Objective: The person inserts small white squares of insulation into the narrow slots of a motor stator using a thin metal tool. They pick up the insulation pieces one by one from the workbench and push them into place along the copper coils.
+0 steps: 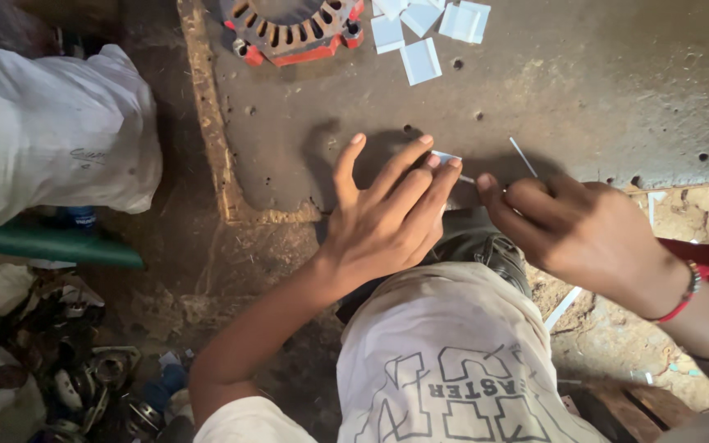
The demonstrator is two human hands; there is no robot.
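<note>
With the left hand (387, 217) fingertips pinching the small white paper slip (446, 156) at the desk (584, 90) near edge and the right hand (572, 226) closed on a thin rod (523, 157), a loose grip risks slippage or tearing.

A worn grey tabletop (601, 90), pitted with small holes and edged with a rough wooden strip (207, 107), fills the area above the hand. Below and to its left lies a dusty dirt floor (207, 271) in dim, warm light. Farther left sits a white sack (51, 131) over a green board (51, 244), with a heap of metal scrap (84, 385) beneath.
</note>
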